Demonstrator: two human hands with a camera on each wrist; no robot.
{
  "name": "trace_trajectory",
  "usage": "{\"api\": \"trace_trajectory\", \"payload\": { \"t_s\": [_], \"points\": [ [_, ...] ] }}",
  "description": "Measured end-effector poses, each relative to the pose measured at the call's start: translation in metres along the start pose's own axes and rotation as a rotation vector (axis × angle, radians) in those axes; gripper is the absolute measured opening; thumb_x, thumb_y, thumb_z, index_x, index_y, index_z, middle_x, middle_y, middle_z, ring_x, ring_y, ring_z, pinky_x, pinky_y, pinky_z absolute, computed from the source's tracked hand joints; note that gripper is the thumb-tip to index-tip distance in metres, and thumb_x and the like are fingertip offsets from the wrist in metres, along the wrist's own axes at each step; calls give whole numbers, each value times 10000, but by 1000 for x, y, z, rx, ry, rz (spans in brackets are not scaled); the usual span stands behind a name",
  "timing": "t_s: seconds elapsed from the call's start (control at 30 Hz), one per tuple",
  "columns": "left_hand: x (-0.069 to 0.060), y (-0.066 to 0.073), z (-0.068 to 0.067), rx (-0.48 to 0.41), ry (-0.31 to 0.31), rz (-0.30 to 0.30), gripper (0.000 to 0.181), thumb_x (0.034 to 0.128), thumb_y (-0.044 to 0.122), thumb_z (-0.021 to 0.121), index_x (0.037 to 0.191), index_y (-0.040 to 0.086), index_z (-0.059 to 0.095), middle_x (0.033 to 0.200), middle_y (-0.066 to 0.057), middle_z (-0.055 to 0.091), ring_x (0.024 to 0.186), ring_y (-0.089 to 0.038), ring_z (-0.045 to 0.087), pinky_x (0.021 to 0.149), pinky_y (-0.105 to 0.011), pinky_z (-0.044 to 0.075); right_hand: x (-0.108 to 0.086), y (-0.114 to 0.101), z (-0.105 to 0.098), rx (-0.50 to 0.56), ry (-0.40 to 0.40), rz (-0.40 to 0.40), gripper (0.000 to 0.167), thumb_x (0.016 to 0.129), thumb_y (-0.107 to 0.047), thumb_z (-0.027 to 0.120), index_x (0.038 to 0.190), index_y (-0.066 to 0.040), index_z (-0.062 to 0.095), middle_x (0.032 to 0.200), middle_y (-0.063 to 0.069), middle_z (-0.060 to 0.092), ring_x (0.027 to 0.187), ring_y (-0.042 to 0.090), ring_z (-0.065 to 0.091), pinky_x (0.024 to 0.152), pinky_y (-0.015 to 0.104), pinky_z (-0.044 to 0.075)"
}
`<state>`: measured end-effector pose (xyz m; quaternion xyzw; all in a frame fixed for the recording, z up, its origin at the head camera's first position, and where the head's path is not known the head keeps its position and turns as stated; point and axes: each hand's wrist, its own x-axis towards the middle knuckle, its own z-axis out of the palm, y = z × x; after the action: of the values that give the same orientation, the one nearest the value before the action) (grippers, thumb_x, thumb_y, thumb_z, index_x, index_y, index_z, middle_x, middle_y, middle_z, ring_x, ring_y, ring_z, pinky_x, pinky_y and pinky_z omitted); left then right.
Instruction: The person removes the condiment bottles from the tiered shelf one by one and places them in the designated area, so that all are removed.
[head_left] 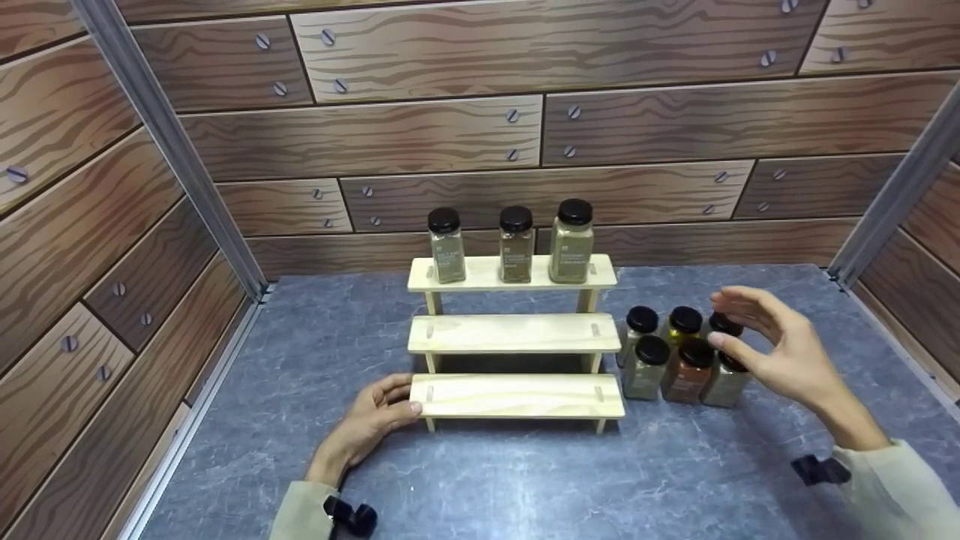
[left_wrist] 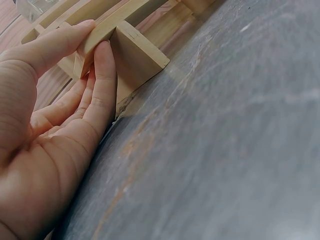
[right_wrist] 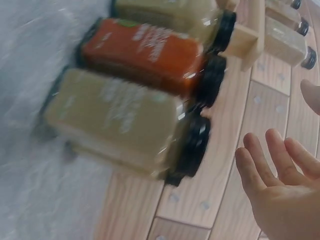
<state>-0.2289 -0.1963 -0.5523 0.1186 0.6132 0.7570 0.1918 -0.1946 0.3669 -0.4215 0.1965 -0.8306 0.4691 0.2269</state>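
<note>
A three-step wooden shelf (head_left: 517,395) stands in the middle of the table. At its lowest step, my left hand (head_left: 366,421) holds the left end; in the left wrist view the thumb (left_wrist: 65,42) lies over the board and the fingers (left_wrist: 103,82) come up from beneath. Several black-capped spice jars are grouped in two rows to the right, including an orange-red jar (head_left: 686,379) and a pale one (right_wrist: 117,120). Over the right side of this group hovers my right hand (head_left: 791,356), fingers spread and apart from the jars in the right wrist view.
On the top step stand three spice jars: a left one (head_left: 449,259), a brown one (head_left: 517,259) and a larger right one (head_left: 571,255). The grey marbled table (head_left: 480,487) is bounded by wood-patterned walls (head_left: 420,135) at the back and sides.
</note>
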Motion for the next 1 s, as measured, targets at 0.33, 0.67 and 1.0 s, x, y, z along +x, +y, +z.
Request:
{"api": "trace_trajectory", "payload": {
  "t_s": [0.33,0.67,1.0],
  "points": [
    [0,1,-3,14,17,-15,718,952,20,745,1543,-143,370,1411,-184,608,1177,-221,690,1016,-299,616,34,-24,29,29,-29,-7,594,881,95,807,1432,-4,605,1319,-85,688,1225,84,661,1071,145,528],
    [0,0,-1,-2,19,3,708,943,-15,734,1527,-171,366,1385,-179,619,1154,-210,694,1017,-292,615,62,-41,53,45,-29,-9,554,911,-9,830,1420,-23,611,1315,-18,675,1221,136,666,1076,170,541],
    [2,0,-1,-13,16,2,691,941,-26,735,1518,-166,382,1362,-155,636,1145,-215,701,1026,-309,617,94,-53,72,75,-28,26,521,934,-74,827,1401,3,609,1321,94,676,1202,166,670,1061,176,552]
  ]
}}
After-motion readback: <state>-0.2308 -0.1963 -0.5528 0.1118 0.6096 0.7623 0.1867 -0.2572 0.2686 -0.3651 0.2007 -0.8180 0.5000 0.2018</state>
